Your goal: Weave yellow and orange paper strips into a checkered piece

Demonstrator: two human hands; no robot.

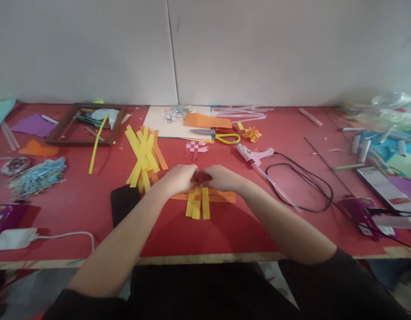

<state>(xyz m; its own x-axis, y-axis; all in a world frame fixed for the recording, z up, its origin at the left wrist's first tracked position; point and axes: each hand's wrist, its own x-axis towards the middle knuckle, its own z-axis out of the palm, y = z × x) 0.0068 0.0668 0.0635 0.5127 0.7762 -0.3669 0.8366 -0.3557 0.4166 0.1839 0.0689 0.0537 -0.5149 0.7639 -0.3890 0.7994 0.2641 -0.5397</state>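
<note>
In the middle of the table, yellow paper strips [197,209] cross orange paper strips [225,196] in a small woven piece. My left hand [182,176] pinches the far side of this weave, its fingertips curled and partly hidden. Close beside it, my right hand [216,176] is closed on the same far side, the two hands nearly touching. Ends of the yellow strips stick out toward me, and the orange ones reach out to either side. A pink checked woven paper fish [193,148] lies just beyond my hands.
Left of my hands lie a pile of loose yellow strips [141,155] and a black phone-like slab [124,205]. Yellow-handled scissors [225,137] rest behind. On the right are a pink glue gun [253,155] and its looped black cord [328,189]. A wooden frame [80,143] holds small tools.
</note>
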